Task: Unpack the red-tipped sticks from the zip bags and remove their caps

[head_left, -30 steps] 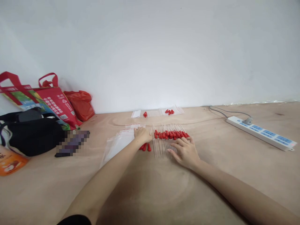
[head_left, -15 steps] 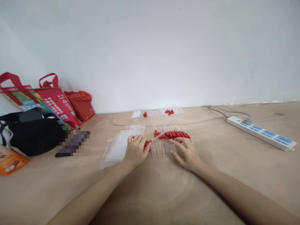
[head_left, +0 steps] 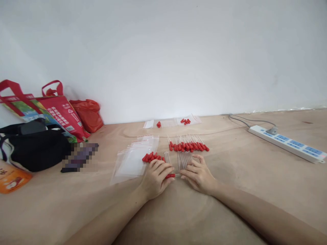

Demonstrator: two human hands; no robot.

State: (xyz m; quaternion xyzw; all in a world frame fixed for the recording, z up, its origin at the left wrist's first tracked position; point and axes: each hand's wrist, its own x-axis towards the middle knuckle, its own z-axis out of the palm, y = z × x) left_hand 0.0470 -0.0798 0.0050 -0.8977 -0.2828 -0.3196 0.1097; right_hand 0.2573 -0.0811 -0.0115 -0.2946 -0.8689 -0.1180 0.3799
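Observation:
My left hand [head_left: 157, 177] is closed round a red rubber bulb [head_left: 170, 176]. A short piece of clear glass tube [head_left: 177, 175] joins that bulb to the fingertips of my right hand [head_left: 200, 176], which pinch its other end. Just behind my right hand lie loose clear tubes [head_left: 183, 160], side by side. Beyond them is a row of glass droppers [head_left: 189, 146], red bulbs towards me and thin tips pointing away. A heap of loose red bulbs [head_left: 152, 157] rests behind my left hand, partly on clear zip bags [head_left: 133, 160].
Along the wall lie bags with red bulbs [head_left: 185, 121] and tubes. A power strip [head_left: 286, 143] with a plugged-in cable stands right. On the left are a red shopping bag [head_left: 66, 114], a black bag [head_left: 38, 148], an orange packet [head_left: 12, 177] and a blurred dark object [head_left: 80, 158].
Both hands have drawn back towards me. The slanted dropper at my left hand is gone from view there; my right fingers, spread over the tubes before, now pinch a tube at the bulb.

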